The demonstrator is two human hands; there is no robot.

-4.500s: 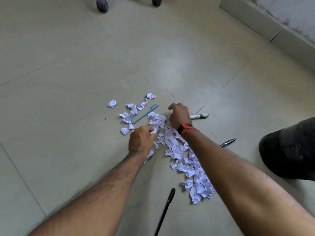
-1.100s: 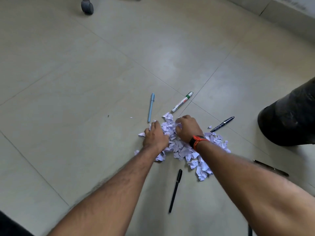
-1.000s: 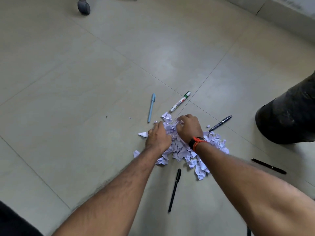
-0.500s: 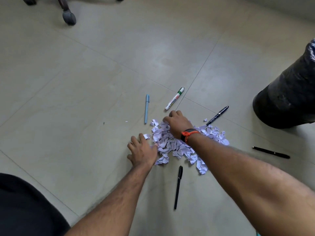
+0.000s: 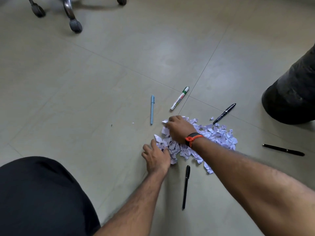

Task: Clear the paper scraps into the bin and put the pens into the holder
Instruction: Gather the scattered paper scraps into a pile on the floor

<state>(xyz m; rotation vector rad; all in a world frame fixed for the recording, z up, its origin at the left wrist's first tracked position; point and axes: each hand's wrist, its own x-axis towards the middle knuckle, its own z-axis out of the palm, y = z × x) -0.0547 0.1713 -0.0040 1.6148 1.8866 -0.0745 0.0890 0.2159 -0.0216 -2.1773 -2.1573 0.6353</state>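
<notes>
White paper scraps lie gathered in one heap on the tiled floor. My left hand lies flat with its fingers against the heap's near-left edge. My right hand, an orange band at the wrist, is curled over the heap's far-left part, fingers dug into the scraps. Around the heap lie a light blue pen, a white marker with a green cap, a dark pen, a black pen at the right and another black pen close to me. No pen holder is in view.
A bin with a black liner stands at the right edge, beyond the heap. Chair legs with castors are at the top left. My knee in black cloth fills the bottom left.
The scattered scraps have been swept into one heap. In the last half second my left hand slid in against the heap's edge, while my right hand stayed curled on top.
</notes>
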